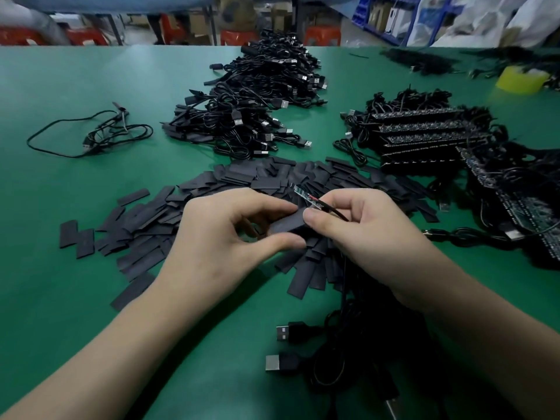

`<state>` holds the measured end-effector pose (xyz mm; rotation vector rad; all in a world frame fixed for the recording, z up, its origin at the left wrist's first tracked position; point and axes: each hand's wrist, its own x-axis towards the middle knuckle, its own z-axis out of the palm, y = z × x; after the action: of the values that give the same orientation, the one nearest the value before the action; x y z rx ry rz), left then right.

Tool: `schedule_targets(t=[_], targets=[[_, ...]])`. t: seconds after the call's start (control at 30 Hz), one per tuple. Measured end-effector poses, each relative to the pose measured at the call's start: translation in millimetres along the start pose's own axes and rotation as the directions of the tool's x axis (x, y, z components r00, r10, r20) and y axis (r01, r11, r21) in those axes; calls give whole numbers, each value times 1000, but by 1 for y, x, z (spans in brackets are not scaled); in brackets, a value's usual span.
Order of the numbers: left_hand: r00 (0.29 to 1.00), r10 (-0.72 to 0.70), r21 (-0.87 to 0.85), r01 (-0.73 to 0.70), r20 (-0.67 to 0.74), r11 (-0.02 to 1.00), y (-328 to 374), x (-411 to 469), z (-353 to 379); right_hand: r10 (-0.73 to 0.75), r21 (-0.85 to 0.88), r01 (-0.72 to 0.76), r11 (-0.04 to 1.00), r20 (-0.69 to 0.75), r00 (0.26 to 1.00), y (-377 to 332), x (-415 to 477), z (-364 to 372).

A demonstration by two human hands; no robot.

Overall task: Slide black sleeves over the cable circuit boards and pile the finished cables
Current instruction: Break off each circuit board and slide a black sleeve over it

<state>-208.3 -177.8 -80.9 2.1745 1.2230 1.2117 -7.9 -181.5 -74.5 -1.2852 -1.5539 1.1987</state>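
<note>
Near table (75,183) front edge, your left hand (218,237) pinched sleeve (286,222), right hand (360,234) clamped circuit board (303,194); flattened mouth risked snagging board corner.

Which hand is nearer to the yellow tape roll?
Right. The right hand is below-left of the yellow tape roll at the table's far right; the left hand is farther left.
</note>
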Motion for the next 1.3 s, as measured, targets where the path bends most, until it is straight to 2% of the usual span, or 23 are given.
schedule_targets(t=[0.1, 0.17, 0.27, 0.37, 0.7, 1.0, 1.1, 1.3], targets=[[997, 67, 59, -64, -40, 996, 2, 1, 1, -44, -80, 44, 996, 7, 999, 1, -2, 1], [997, 13, 15, -12, -70, 1000, 1, 1, 0, -81, -115, 79, 990, -14, 997, -4, -4, -3], [989, -92, -87, 83, -113, 993, -1, 2, -3, -150, -279, 129, 952, -57, 987, -7, -4, -16], [984, -130, -133, 113, -123, 985, -2, 2, -3, -186, -378, 157, 912, -41, 982, -7, -6, -20], [990, -99, -112, 88, -104, 990, -4, 2, -1, -155, -318, 145, 937, -8, 988, -8, -9, -17], [997, 9, 42, -5, -82, 999, -2, 1, -4, -163, -416, 156, 896, 18, 986, -9, -12, -13], [996, 91, 117, -90, -4, 989, -4, 3, -6, -153, -431, 151, 890, 30, 988, -9, -11, -14], [980, 167, 98, -177, 104, 979, -9, 4, -11, -42, -318, 74, 945, 106, 993, -5, -7, -23]])
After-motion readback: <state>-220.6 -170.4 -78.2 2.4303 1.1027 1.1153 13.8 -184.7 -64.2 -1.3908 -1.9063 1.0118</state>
